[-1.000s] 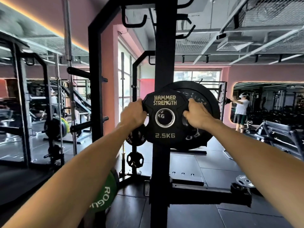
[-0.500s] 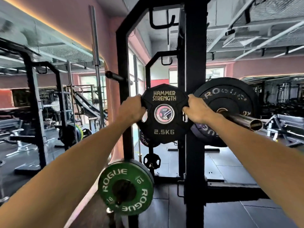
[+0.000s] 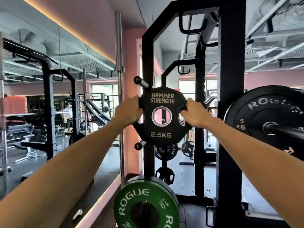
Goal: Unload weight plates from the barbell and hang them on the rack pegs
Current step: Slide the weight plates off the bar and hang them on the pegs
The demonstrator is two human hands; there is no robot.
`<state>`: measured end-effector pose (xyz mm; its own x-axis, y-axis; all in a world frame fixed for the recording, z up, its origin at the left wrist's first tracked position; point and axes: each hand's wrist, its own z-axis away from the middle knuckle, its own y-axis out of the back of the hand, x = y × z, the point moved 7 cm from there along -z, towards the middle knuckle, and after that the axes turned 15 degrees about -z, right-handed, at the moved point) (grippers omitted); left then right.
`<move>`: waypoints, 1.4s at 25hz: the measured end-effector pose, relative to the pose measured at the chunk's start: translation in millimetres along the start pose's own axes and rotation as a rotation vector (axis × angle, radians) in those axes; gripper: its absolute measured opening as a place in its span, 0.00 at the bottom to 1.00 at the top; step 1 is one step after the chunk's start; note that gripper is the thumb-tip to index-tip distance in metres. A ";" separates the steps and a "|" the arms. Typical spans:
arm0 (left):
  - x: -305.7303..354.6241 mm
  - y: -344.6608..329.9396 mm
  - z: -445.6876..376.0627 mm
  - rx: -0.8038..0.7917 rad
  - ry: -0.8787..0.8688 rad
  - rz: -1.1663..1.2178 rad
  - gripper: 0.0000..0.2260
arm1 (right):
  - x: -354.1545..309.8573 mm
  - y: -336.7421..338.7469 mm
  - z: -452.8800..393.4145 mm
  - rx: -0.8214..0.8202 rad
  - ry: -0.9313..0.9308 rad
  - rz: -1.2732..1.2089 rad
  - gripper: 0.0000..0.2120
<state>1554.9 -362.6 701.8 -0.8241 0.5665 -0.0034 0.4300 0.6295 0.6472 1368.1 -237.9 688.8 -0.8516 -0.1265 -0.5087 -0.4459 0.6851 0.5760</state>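
A black 2.5 kg Hammer Strength plate [image 3: 162, 116] is being held up at arm's length in front of the black rack upright [image 3: 148, 79], gripped on both sides: the left hand [image 3: 127, 111] is clenched round its left edge and the right hand [image 3: 193, 113] round its right edge, fingers hooked into the grip slots. The plate is being carried in the air, off the barbell and not yet on any peg; daylight and the rack frame are being seen through its centre hole. Two bare pegs are being shown just beside it on the upright, an upper peg [image 3: 141, 82] above the plate's left shoulder and a lower peg [image 3: 139, 144] under its lower left edge. Which of them is being aimed for cannot be told.

The unloading is judged to be partly done. A green 10 kg Rogue plate [image 3: 146, 204] is already being stored on the rack below, while a black 5 kg Rogue plate [image 3: 266, 117] is still being carried on the barbell sleeve [image 3: 286, 131] at the right. Left to be done, on this evidence: the small plate being threaded onto a peg, and the 5 kg plate being slid off and hung.
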 end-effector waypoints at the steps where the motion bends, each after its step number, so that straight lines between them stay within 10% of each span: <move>1: -12.5 -3.3 -5.8 0.018 0.008 0.006 0.10 | -4.1 -10.7 -9.6 0.003 0.008 -0.002 0.07; 35: -139.0 -55.1 -275.5 0.187 -0.118 0.036 0.12 | -55.9 -72.8 -282.0 0.200 0.081 0.127 0.09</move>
<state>1544.2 -622.6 876.7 -0.7628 0.6417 -0.0793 0.5283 0.6893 0.4958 1370.4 -482.9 855.8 -0.9204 -0.0819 -0.3823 -0.2771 0.8265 0.4900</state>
